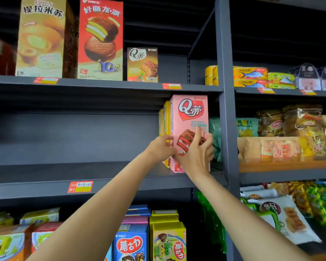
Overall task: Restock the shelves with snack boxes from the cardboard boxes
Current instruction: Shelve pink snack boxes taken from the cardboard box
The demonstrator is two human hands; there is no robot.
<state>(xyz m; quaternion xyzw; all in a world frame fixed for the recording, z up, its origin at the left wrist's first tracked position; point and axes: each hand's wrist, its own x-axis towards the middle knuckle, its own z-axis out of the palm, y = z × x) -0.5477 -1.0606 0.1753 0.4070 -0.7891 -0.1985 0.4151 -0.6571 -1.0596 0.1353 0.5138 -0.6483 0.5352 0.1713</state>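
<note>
A pink snack box [189,117] stands upright at the right end of the dark middle shelf [120,182], against the grey upright post. My right hand [196,155] grips its lower front, thumb up across the cake picture. My left hand [161,147] touches its lower left edge with fingers curled. Two yellow boxes [166,117] stand just behind and left of the pink box. The rest of this shelf, to the left, holds nothing.
The upper shelf [105,84] carries a tan box [43,38], a red pie box [101,40] and a small orange box [142,65]. Blue and yellow boxes [151,240] fill the shelf below. The right bay holds fish tins [250,77] and snack bags [290,140].
</note>
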